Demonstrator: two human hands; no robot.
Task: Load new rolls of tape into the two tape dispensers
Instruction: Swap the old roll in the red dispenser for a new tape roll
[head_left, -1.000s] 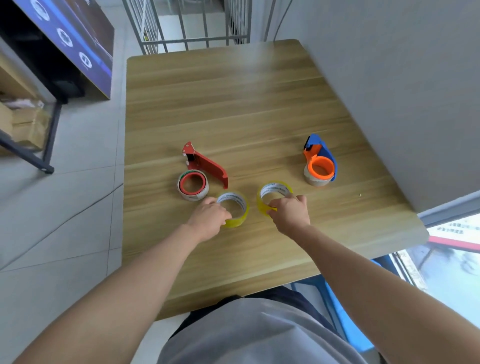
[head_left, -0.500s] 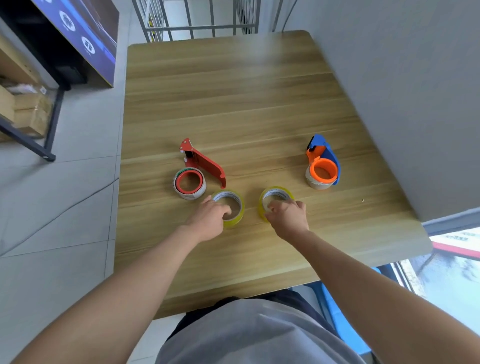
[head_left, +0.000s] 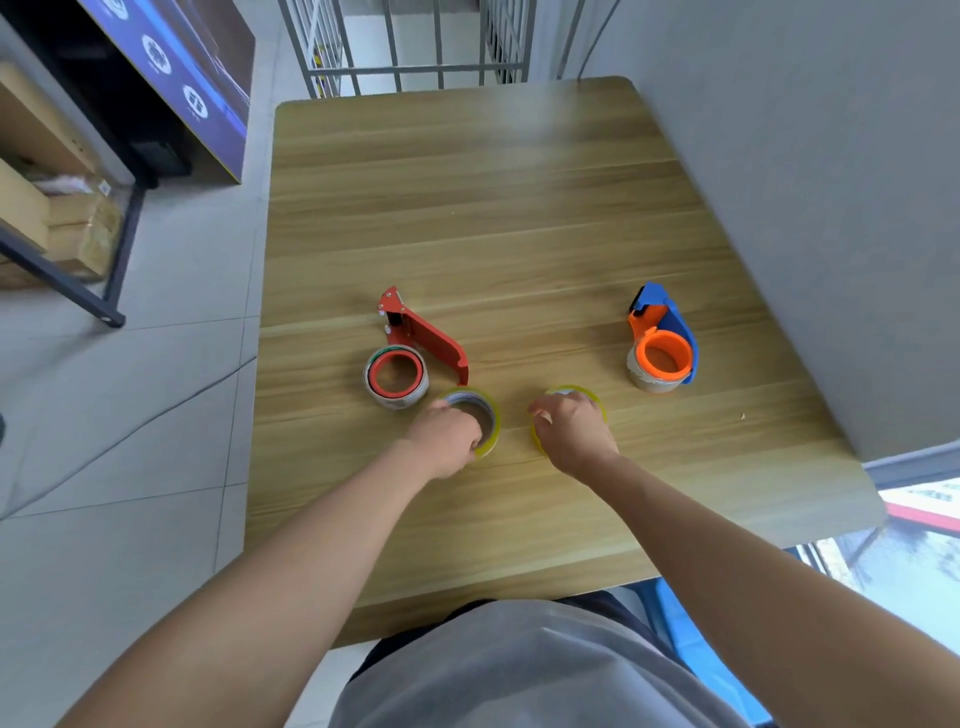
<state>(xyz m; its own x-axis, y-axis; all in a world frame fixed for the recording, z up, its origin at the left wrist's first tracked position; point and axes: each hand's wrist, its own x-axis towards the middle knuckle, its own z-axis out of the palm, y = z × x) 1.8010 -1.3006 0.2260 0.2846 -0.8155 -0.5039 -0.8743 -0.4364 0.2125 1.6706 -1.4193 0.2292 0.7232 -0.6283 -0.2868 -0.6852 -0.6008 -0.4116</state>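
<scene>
Two yellow tape rolls lie flat on the wooden table (head_left: 467, 208). My left hand (head_left: 444, 436) grips the near side of the left yellow roll (head_left: 485, 410), fingers hooked into its core. My right hand (head_left: 574, 431) covers most of the right yellow roll (head_left: 592, 397) and grips it. A red tape dispenser (head_left: 421, 338) lies just beyond the left roll, with a near-spent roll (head_left: 397, 376) on its red hub. The blue and orange tape dispenser (head_left: 662, 338) lies at the right, an old roll on its orange hub.
A grey wall (head_left: 805, 182) runs along the table's right edge. Metal railings (head_left: 415, 47) stand behind the far edge. On the left, a tiled floor holds a dark stand (head_left: 67, 280) with cardboard boxes and a blue-printed board (head_left: 171, 67).
Both hands have closed further over the two yellow rolls; the right hand now hides most of its roll. The rolls and both dispensers stay in place on the table.
</scene>
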